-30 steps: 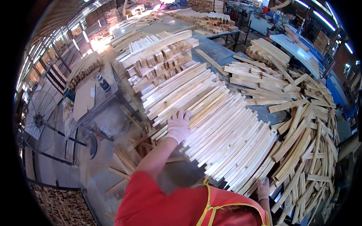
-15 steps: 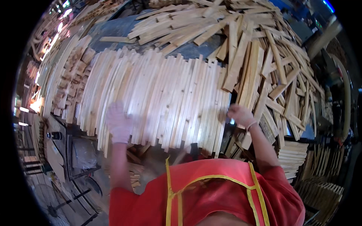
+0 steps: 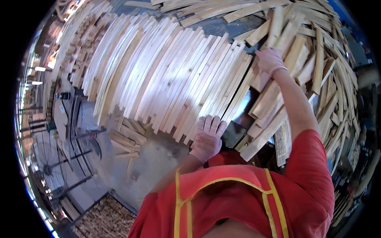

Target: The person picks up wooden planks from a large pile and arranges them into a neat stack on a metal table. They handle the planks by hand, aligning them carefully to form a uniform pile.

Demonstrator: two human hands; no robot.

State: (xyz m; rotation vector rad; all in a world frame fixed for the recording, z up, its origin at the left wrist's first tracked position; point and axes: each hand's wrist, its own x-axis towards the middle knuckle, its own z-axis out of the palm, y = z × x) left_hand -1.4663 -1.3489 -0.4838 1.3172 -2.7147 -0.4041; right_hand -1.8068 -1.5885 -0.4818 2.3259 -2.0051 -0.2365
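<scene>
A row of pale wooden strips lies side by side on the table. My left hand, in a pale knitted glove, rests with fingers stretched out over the near ends of the strips at the row's right side. My right hand, also gloved, reaches farther away with its fingers bent over the far end of a single wooden strip. A narrow dark gap separates this strip from the row. The right hand's fingertips are partly hidden.
Loose boards lie heaped at the right, and more boards lie across the far side. Short stacked blocks stand left of the row. At lower left are a fan and a bin of wood scraps.
My left hand has moved right, from the row's left part to its right near ends. My right hand has gone farther away, to the strip's far end. The view has shifted.
</scene>
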